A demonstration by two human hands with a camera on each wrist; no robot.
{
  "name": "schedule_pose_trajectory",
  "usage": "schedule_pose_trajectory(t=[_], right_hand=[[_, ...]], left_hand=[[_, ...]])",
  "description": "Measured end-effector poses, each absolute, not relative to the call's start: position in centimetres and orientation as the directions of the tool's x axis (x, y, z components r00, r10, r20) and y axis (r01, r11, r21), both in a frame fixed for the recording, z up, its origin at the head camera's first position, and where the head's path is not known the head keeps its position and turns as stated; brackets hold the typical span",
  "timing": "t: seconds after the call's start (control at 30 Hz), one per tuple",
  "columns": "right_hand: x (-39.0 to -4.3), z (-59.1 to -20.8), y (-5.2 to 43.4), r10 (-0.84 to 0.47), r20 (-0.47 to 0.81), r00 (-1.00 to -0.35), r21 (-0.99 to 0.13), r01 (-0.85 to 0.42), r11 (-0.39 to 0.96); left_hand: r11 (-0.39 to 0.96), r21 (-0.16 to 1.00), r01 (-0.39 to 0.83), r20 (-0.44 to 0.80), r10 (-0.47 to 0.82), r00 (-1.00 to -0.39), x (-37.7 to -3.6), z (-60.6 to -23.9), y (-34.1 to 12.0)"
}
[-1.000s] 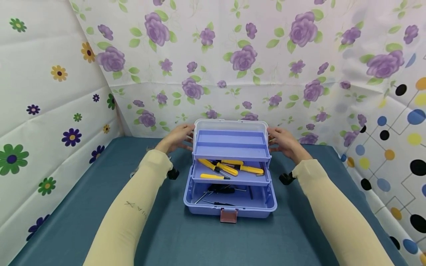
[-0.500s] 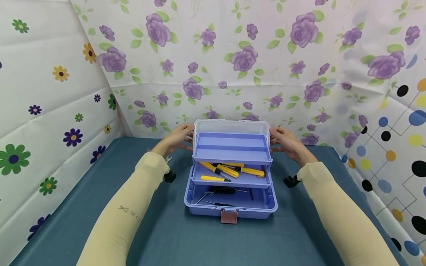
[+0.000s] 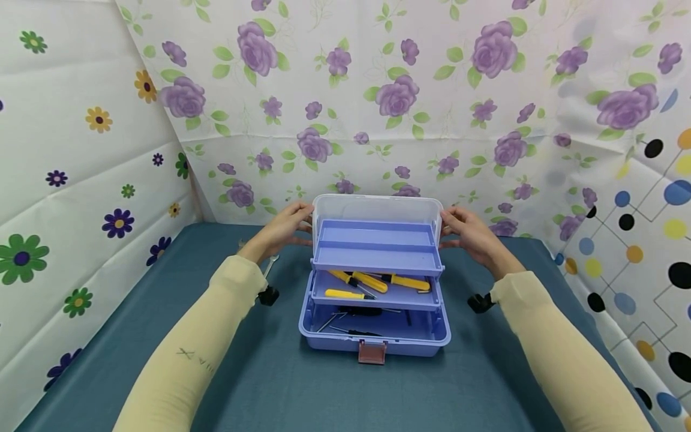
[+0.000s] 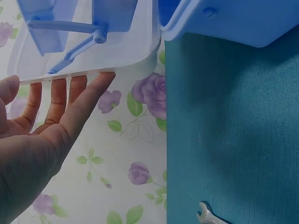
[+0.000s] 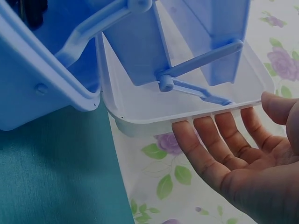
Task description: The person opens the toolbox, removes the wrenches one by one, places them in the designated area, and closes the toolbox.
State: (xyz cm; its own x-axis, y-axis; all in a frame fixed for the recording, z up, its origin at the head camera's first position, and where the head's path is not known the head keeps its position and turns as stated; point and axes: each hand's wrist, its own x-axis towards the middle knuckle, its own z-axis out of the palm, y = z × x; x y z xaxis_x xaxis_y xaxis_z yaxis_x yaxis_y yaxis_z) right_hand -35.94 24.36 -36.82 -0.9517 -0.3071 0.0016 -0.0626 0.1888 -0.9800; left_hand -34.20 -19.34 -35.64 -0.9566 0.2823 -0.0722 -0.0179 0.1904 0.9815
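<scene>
On the table stands a blue toolbox (image 3: 329, 342), its stepped trays raised and its clear lid (image 3: 378, 207) tilted up behind them. My left hand (image 3: 283, 232) holds the lid's left side, fingertips along the rim and thumb at its corner. The right hand (image 3: 476, 239) does the same at the right side, with its fingers (image 5: 205, 149) spread along the rim. The upper tray (image 3: 378, 257) shows bare. Several yellow-handled tools, including a screwdriver (image 3: 345, 294), lie in the middle tray (image 3: 399, 300). Black-handled tools (image 3: 360, 311) lie in the bottom, partly hidden.
A metal wrench (image 4: 209, 214) lies on the blue-green table (image 3: 345, 396), left of the toolbox near my left sleeve. A brown latch (image 3: 372, 353) hangs at the toolbox front. A flowered cloth (image 3: 345, 90) rises close behind the lid.
The lid and trays have come forward and down a little, with both hands staying at the lid's sides. The middle tray's tools are more covered. The wrench has come into view.
</scene>
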Motion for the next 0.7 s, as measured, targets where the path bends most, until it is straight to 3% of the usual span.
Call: schedule_pose_trajectory(t=[0.37, 0.7], right_hand=[[-35.3, -36.8, 25.0, -0.365, 0.044, -0.93, -0.98, -0.111, 0.164], [-35.1, -36.6, 25.6, -0.425, 0.051, -0.904, -0.984, -0.119, 0.136]], left_hand=[[0.164, 0.985, 0.045, -0.012, 0.327, -0.945, -33.5, -35.9, -19.8], [0.192, 0.981, 0.012, -0.047, 0.299, -0.953, -33.5, -35.1, -19.4]])
